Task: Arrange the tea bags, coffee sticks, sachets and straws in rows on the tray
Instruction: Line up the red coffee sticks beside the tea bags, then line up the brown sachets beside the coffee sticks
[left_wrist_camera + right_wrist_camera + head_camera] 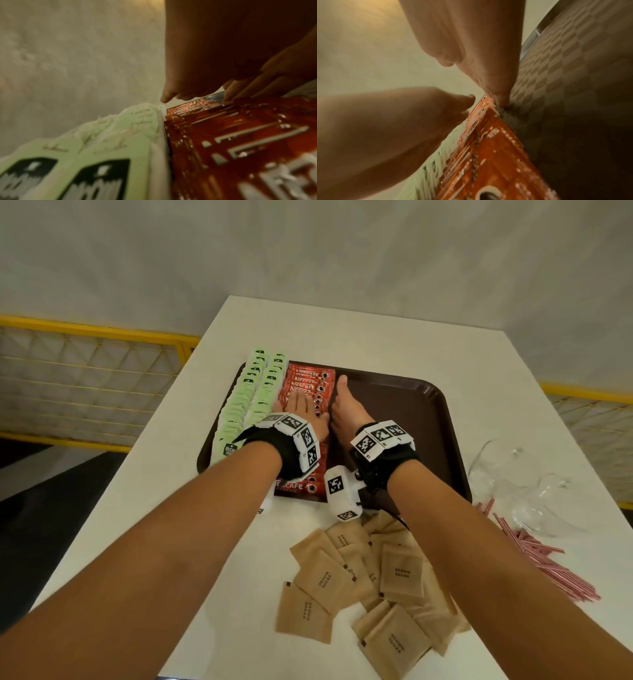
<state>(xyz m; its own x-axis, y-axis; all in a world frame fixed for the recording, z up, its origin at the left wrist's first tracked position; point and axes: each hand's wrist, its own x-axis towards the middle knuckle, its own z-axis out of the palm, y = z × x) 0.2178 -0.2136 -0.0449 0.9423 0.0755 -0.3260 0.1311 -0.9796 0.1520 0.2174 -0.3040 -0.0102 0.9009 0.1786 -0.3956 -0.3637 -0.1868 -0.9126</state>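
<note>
On the left part of the brown tray (411, 412) lie two rows of green tea bags (246, 395) and, beside them, a row of red coffee sticks (305, 385). My left hand (301, 409) rests flat on top of the coffee sticks with straight fingers. My right hand (346, 405) stands on its edge against the right side of that row, fingers straight. The right wrist view shows its fingertips (498, 97) touching the sticks (496, 162) at the tray floor (573, 94). The left wrist view shows tea bags (102, 142) butting against sticks (240, 142).
Brown sugar sachets (370, 580) lie in a loose heap on the white table in front of the tray. Pink straws (548, 563) are scattered at the right, near clear glasses (513, 484). The tray's right half is bare. A yellow railing (85, 330) runs behind the table.
</note>
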